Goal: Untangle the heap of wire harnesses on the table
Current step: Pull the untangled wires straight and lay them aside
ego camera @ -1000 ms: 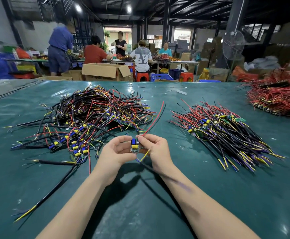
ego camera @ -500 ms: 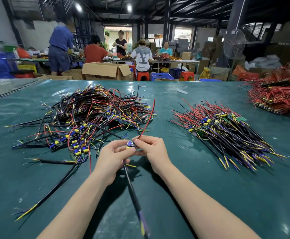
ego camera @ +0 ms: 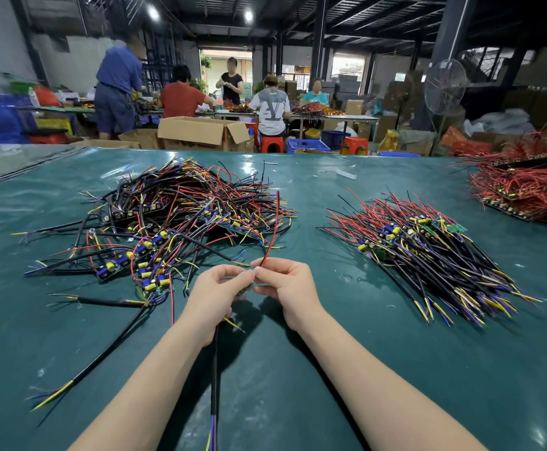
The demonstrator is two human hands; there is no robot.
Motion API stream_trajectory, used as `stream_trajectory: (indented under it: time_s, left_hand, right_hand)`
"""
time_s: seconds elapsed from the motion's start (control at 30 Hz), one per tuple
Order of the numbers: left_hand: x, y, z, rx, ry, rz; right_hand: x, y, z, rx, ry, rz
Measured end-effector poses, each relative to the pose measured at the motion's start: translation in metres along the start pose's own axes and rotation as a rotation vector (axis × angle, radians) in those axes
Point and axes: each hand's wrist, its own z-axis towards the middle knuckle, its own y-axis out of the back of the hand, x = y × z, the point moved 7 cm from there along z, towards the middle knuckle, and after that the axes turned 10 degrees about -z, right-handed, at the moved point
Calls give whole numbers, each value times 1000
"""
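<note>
Near the 6 o'clock edge of the green table [ego camera: 460,369], both hands meet fingertip to fingertip over one harness [ego camera: 245,289]. The left hand [ego camera: 215,294] has its fingers curled, with thumb and forefinger pinching the harness's small board, which is mostly hidden between the fingers. The right hand [ego camera: 286,288] is curled as well, and its thumb and forefinger pinch the base of the red wire [ego camera: 273,222] where it leaves the board. That wire stands up from the fingertips toward 12 o'clock, leaning slightly to 1, and its tip shows against the heap's right edge. From the board a black cable [ego camera: 214,369] runs toward 6 o'clock under the left wrist, ending in purple and yellow leads at the frame's bottom edge.

The tangled heap [ego camera: 174,229] lies at 10 to 11 o'clock from the hands. It is a loose mound of black, red, yellow and purple wires with blue and yellow parts on small boards, and several black cables stray out toward 7 and 9 o'clock. At 2 o'clock, well apart from the heap, lies a straightened pile [ego camera: 428,252] with its wires lying roughly parallel. A mostly red bundle [ego camera: 525,190] sits farther off in the same direction.
</note>
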Motion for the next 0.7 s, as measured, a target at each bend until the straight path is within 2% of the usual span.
stream_trajectory:
  time_s: [0.17, 0.33, 0.47, 0.57, 0.7]
  left_hand:
    - [-7, -4, -1, 7, -30, -6]
    - [-6, -5, 0, 71, -60, 95]
    - [-1, -9, 1, 182, 22, 143]
    - [4, -12, -2, 288, 131, 129]
    - [3, -12, -2, 323, 124, 165]
  right_hand:
    - [-3, 4, 1, -26, -59, 186]
    - [-3, 17, 6, -162, -37, 167]
    - [2, 33, 9, -226, -4, 167]
    - [-3, 48, 11, -325, -38, 253]
    - [-6, 56, 13, -381, -73, 345]
